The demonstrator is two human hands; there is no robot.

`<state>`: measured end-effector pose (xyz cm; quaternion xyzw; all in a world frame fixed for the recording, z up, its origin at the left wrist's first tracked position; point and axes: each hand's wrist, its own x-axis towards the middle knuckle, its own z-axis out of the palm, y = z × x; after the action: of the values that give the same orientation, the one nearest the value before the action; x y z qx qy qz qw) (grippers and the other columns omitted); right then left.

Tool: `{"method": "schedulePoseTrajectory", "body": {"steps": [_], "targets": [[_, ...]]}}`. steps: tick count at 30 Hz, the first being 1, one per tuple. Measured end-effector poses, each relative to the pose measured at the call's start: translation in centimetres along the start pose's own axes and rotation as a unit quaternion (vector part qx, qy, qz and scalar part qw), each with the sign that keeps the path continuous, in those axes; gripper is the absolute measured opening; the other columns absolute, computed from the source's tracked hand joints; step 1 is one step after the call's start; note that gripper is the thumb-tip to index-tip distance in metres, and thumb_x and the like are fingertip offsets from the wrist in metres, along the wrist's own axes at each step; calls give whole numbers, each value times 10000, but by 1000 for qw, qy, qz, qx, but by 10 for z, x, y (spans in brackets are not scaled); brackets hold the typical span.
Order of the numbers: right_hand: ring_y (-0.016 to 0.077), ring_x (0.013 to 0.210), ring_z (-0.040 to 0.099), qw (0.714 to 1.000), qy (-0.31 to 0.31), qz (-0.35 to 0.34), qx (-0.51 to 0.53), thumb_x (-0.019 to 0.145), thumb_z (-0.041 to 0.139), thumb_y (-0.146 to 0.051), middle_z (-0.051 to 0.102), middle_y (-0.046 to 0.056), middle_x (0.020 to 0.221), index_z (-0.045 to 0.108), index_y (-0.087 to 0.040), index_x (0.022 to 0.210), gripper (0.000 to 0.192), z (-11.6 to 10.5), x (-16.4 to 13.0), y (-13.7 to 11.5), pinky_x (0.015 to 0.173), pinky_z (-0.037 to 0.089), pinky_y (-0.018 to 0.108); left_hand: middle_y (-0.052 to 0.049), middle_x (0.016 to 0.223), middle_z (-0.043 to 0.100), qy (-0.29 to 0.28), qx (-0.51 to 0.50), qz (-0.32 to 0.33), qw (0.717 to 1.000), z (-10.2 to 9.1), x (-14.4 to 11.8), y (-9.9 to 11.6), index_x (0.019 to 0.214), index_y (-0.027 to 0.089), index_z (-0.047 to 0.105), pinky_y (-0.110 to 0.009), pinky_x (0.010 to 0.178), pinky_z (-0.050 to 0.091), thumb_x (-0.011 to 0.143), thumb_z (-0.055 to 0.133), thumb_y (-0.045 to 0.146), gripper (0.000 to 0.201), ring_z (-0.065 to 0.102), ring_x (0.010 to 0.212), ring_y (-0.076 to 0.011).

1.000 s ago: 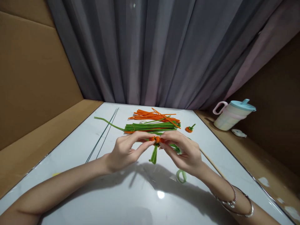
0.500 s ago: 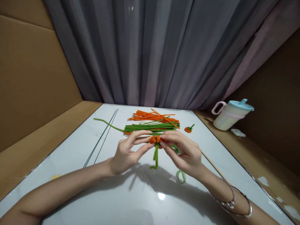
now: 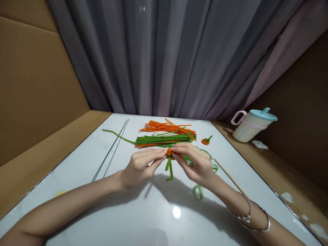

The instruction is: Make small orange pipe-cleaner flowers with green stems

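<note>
Both my hands meet over the middle of the white table (image 3: 143, 218). My left hand (image 3: 140, 165) and my right hand (image 3: 196, 164) pinch a small orange pipe-cleaner ball (image 3: 169, 152) between their fingertips. Its green pipe-cleaner stem (image 3: 169, 169) hangs down from the ball with a hooked end. My fingers hide most of the orange part. Just behind my hands lie a bundle of green pipe cleaners (image 3: 164, 139) and a pile of orange pipe cleaners (image 3: 167, 127).
A finished small orange piece with green stem (image 3: 206, 140) lies at the back right. Thin dark wires (image 3: 112, 148) run along the left. A wooden stick (image 3: 229, 176) and green loops (image 3: 197, 192) lie by my right wrist. A lidded cup (image 3: 252, 124) stands on the right ledge.
My fingertips have closed tighter around the orange ball, hiding more of it. Both hands have shifted slightly farther from me, and the green stem has swung a little.
</note>
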<state>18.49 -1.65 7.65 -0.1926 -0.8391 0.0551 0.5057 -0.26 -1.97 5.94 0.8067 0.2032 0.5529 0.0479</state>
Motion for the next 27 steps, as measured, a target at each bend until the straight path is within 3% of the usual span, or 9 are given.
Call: {"method": "schedulePoseTrajectory", "body": {"steps": [8, 15, 19, 22, 27], "targets": [[171, 808, 609, 1000, -4, 11, 6, 849, 508, -31, 633, 93, 875, 585, -172, 1019, 235, 3, -4, 10, 659, 544, 308, -59, 868, 741, -19, -56, -118, 991, 0, 6, 0, 882, 135, 722, -230, 719, 583, 791, 615, 90, 148, 707, 774, -169], [164, 819, 621, 1000, -9, -10, 7, 841, 509, -10, 641, 102, 892, 596, -152, 1024, 247, 6, -6, 6, 681, 550, 288, -9, 740, 736, -50, -139, -251, 957, -4, 11, -1, 773, 157, 730, -196, 669, 557, 780, 661, 144, 71, 686, 684, -136], [160, 818, 635, 1000, -19, -15, 19, 853, 489, -19, 647, 98, 888, 604, -144, 1005, 228, 5, -6, 5, 689, 555, 279, -10, 693, 725, -60, -177, -296, 937, -3, 10, -2, 846, 151, 714, -173, 512, 531, 754, 676, 143, 100, 668, 605, -128], [146, 774, 642, 1000, -22, 0, 12, 861, 487, -43, 651, 71, 859, 582, -165, 993, 203, 4, -7, 5, 672, 564, 268, -19, 723, 728, -65, -184, -289, 937, -3, 9, -1, 896, 157, 710, -178, 485, 530, 760, 661, 152, 144, 659, 595, -125], [118, 702, 634, 995, -7, 89, 44, 852, 543, -95, 617, 31, 825, 482, -187, 995, 180, 7, -11, 10, 611, 583, 237, -16, 671, 709, -76, -148, -250, 954, -3, 8, 0, 802, 162, 727, -214, 575, 554, 781, 631, 165, 99, 637, 588, -123]]}}
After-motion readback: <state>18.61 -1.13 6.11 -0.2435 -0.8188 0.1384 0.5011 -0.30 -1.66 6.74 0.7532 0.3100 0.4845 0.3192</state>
